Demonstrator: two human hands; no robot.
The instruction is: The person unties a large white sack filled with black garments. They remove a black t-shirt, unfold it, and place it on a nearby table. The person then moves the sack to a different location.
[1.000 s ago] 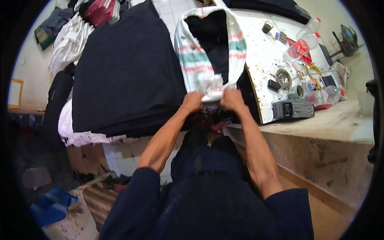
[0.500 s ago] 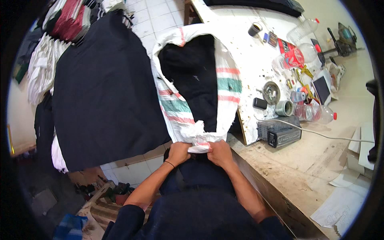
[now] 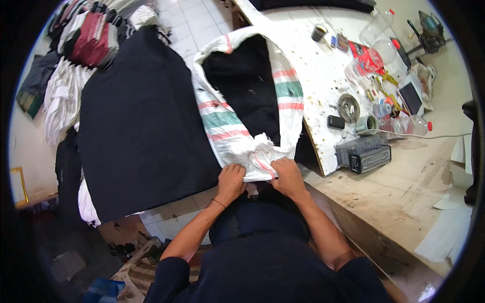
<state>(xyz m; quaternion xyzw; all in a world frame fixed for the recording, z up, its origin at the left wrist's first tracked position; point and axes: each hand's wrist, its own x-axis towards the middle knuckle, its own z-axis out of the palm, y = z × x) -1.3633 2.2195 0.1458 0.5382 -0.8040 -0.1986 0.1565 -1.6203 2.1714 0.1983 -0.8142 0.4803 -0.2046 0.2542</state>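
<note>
A white woven sack (image 3: 222, 132) with red and green stripes stands before me, its mouth gaping upward. Dark black fabric (image 3: 242, 83) fills the inside. My left hand (image 3: 232, 183) is closed on the near rim of the sack, thumb side inward. A short way to the right, my right hand (image 3: 289, 178) grips the same rim, with a crumpled fold of the woven cloth stretched between the two fists. Against the sack's left side lies a broad spread of black cloth (image 3: 146, 131).
To the right, a white tabletop (image 3: 313, 76) holds a dark cup (image 3: 319, 32), an ashtray (image 3: 348, 107), plastic bottles (image 3: 404, 124) and a black boxy device (image 3: 370, 157). Stacked folded garments (image 3: 93, 43) rise at the far left. A wooden bench surface (image 3: 384, 197) runs along my right.
Both hands have shifted slightly up and right in view, still holding the sack's near rim. The rim fold between them now hangs flatter and wider. The whole view has turned a little.
</note>
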